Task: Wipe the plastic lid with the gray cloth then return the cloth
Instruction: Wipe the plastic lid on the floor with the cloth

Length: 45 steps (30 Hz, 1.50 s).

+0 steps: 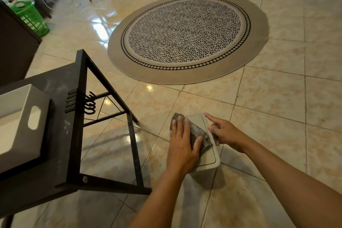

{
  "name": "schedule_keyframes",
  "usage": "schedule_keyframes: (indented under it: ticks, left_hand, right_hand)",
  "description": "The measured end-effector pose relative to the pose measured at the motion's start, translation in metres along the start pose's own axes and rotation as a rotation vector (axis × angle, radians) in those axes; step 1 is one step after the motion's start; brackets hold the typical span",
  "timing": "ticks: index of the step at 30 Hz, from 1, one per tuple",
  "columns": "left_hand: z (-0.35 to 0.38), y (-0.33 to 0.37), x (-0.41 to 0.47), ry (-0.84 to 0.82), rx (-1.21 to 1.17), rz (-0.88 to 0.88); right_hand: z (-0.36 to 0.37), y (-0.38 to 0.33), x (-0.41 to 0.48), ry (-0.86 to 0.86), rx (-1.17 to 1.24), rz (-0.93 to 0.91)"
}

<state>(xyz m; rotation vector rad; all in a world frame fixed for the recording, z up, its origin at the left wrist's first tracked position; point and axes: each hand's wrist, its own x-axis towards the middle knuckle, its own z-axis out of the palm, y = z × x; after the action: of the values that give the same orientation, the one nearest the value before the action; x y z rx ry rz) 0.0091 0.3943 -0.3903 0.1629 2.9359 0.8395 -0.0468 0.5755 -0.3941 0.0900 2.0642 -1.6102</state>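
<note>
Left hand (182, 146) flat, fingers spread, pressing cloth (197, 133) on lid (209, 155), right hand (224, 132) gripping lid's edge, forefinger extended

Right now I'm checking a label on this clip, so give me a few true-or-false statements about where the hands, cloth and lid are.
1. The left hand presses the gray cloth flat on the plastic lid. True.
2. The right hand rests on the round rug. False: it steadies the lid's right edge.
3. The cloth hangs from the hooks on the black table. False: it lies on the lid.
4. The white bin on the table has no lid on it. True.
</note>
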Motion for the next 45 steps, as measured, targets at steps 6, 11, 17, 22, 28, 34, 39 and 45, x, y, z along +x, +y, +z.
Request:
schedule_keyframes:
  ticks: [6,11,17,22,28,34,39,45]
  left_hand:
    - [0.001,-0.002,-0.002,-0.08,0.155,0.056]
    - [0.001,-0.004,-0.004,-0.04,0.202,0.017]
    - [0.001,0.0,-0.001,-0.094,0.105,-0.015]
    - [-0.009,-0.003,-0.005,-0.157,0.115,0.132]
    - [0.0,-0.001,0.01,-0.058,0.166,-0.097]
    - [0.005,0.009,-0.001,-0.065,0.236,-0.029]
    - [-0.002,0.001,0.018,-0.078,0.24,0.016]
    - [-0.002,0.008,-0.002,-0.102,0.286,0.061]
  right_hand:
    - [0.002,0.003,-0.004,0.009,0.038,-0.02]
    - [0.002,0.001,-0.007,-0.071,0.08,0.01]
    - [-0.002,-0.001,-0.007,-0.098,0.099,0.011]
    - [-0.003,0.0,-0.007,-0.096,0.126,0.0]
    - [0.007,-0.003,-0.003,-0.097,0.121,-0.008]
    - [0.004,-0.001,-0.002,-0.097,0.137,0.007]
    - [0.009,-0.003,0.0,-0.067,0.14,-0.002]
    - [0.006,-0.003,0.004,-0.113,0.13,0.007]
